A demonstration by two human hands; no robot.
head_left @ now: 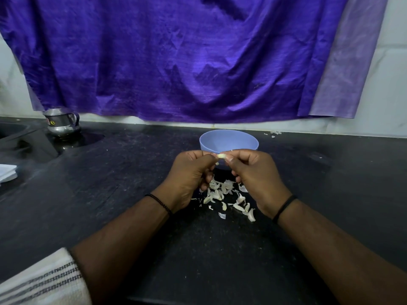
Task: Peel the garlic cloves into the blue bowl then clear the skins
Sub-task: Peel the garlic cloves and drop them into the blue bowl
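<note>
Head view: both hands, left hand (189, 172) and right hand (253, 175), pinch one garlic clove (221, 156), hiding blue bowl (229, 140) front above skins (226, 194).

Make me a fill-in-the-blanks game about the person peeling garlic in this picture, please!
1. Both hands, left hand and right hand, pinch one garlic ____.
2. The bowl behind the hands is ____ in colour.
3. The garlic skins lie on the black ____.
4. A steel jug stands to the ____ of the bowl.

Missing words: clove; blue; counter; left
</note>
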